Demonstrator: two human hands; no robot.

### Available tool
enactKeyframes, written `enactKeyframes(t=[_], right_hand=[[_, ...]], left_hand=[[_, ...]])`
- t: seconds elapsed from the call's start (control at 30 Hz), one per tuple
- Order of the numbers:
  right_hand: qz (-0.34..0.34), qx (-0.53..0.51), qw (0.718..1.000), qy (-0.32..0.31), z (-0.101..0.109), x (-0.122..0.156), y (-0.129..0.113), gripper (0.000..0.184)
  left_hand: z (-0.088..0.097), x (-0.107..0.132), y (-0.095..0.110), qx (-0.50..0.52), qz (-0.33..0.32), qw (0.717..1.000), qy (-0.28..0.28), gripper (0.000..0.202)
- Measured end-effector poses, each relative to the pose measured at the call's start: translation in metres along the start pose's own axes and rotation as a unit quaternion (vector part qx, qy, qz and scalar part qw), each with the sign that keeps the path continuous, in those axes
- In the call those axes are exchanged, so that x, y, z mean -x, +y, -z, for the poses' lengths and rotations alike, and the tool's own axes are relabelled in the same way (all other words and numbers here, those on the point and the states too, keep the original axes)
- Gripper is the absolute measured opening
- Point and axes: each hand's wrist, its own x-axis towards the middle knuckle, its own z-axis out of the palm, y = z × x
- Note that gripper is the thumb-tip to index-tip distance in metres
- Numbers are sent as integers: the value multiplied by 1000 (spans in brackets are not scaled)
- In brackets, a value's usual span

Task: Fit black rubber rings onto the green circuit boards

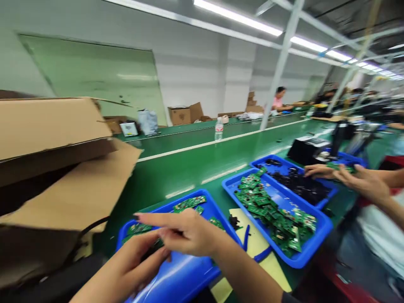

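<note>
My left hand point(134, 261) and my right hand point(189, 231) meet above a near blue tray point(195, 269). Thumb and fingers of the left are curled around a small dark thing, mostly hidden. The right pinches at the same spot, its index finger stretched out to the left; what lies in the pinch cannot be made out. Several green circuit boards point(189, 203) rest in the tray's far part, while its near part is bare. Beneath my right forearm, a tool with blue handles point(263, 254) lies on yellow paper point(280, 273), beside small black parts point(234, 221).
A second blue tray point(296, 263) holds a heap of circuit boards point(268, 210). Behind it, another tray point(257, 162) carries black parts point(296, 185). A co-worker's hands point(362, 181) hold a board at right. An open cardboard box point(78, 189) stands left; a bottle point(219, 129) stands farther back.
</note>
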Motion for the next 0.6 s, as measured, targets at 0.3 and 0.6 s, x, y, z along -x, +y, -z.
enactKeyframes(t=[0.3, 0.6], right_hand=[[-39, -51, 997, 52, -7, 9, -3, 48], [-325, 260, 901, 122, 91, 32, -7, 51]], left_hand=[[-7, 0, 25, 7, 8, 993, -118, 27], [4, -10, 22, -1, -31, 999, -24, 38]])
